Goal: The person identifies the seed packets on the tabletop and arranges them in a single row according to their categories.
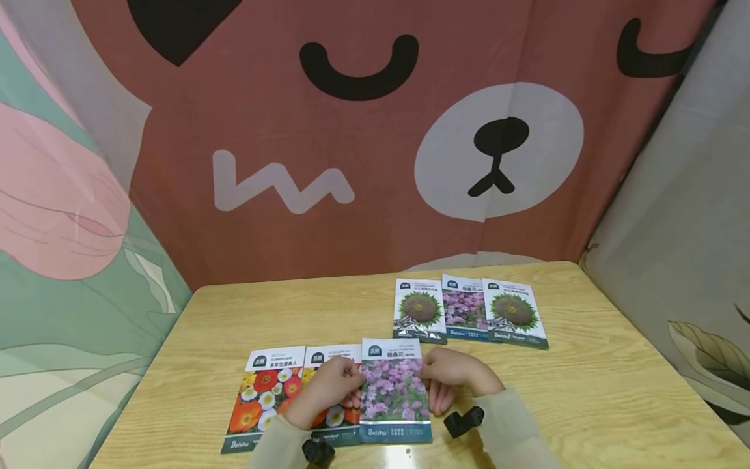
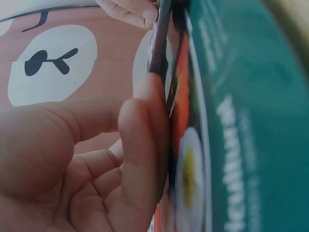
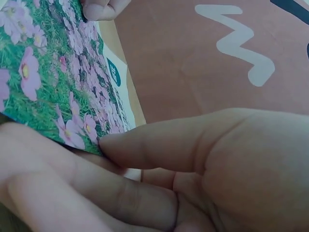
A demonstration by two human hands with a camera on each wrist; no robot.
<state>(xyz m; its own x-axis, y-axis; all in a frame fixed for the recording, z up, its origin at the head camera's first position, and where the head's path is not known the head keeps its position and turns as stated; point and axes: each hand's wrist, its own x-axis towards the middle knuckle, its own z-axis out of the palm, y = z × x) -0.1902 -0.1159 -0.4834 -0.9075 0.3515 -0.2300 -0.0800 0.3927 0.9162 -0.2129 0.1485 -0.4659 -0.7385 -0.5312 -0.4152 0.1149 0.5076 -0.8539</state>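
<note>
A seed packet with purple-pink flowers (image 1: 395,391) is held upright in the head view between both hands, overlapping the packet to its left. My left hand (image 1: 331,383) grips its left edge. On the opposite edge, my right hand (image 1: 457,372) pinches it; the right wrist view shows the thumb (image 3: 145,145) on the printed face and fingers behind. Under the left hand lies a red-and-white flower seed packet (image 1: 342,435), partly covered. Another packet of that kind (image 1: 269,384) lies at its left.
Farther back on the wooden table (image 1: 293,312) lie a sunflower seed packet (image 1: 420,309), a purple flower packet (image 1: 463,309) and a second sunflower packet (image 1: 514,312), side by side and slightly overlapping. A curtain with a bear print (image 1: 375,241) hangs behind the table's far edge.
</note>
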